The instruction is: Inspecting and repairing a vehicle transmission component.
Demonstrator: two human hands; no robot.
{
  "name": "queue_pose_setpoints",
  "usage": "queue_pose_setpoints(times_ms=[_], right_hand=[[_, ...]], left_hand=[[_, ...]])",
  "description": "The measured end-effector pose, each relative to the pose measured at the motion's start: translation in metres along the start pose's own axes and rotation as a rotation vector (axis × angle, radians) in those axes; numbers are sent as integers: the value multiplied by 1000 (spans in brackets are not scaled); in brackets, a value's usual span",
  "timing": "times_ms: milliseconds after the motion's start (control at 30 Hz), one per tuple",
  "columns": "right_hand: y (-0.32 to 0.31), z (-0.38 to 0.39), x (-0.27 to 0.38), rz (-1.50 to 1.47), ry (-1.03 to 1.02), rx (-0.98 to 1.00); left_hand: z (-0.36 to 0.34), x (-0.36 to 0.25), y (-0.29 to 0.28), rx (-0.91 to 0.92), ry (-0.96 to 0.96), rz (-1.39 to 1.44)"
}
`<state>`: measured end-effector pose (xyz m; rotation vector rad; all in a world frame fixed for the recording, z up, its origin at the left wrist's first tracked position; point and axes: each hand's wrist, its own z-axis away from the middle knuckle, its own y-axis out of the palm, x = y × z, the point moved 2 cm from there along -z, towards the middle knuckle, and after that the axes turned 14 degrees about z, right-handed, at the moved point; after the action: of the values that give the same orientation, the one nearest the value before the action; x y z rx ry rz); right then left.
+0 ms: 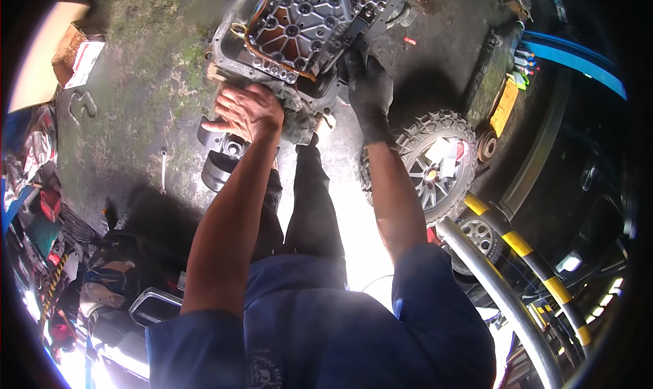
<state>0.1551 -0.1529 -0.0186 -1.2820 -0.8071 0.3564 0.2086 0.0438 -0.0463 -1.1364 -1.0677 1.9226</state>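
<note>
A grey metal gearbox housing (216, 49) lies at the top of the head view, its open face showing a ribbed valve body (306, 23) with several bolts. A brown wiring strip (275, 61) runs along the near side of that body. My bare left hand (250, 113) is at the housing's near left corner, fingers stretched out to the left, beside a crumpled grey-green rag (294, 110). In a dark glove, my right hand (367, 89) grips the housing's near right edge; its fingertips are hard to make out against the dark metal. Below my left hand sits a black metal stand or bracket (219, 163).
An off-road tyre with a spoked wheel (430, 174) lies to the right, with another wheel (479, 236) beyond it. A yellow-and-black barrier (517, 242) and a silver pipe (490, 287) stand lower right. A spanner (163, 170) and an open carton (71, 52) are on the left.
</note>
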Motion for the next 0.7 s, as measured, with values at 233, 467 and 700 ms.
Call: queue_pose_setpoints(times_ms=[233, 467, 700], right_hand=[[16, 56, -40, -207, -461, 51], [11, 133, -147, 37, -532, 264], [95, 171, -269, 1027, -1388, -357]], left_hand=[[-6, 18, 6, -221, 121, -96], [0, 7, -22, 178, 28, 92], [39, 25, -54, 238, 534, 261]])
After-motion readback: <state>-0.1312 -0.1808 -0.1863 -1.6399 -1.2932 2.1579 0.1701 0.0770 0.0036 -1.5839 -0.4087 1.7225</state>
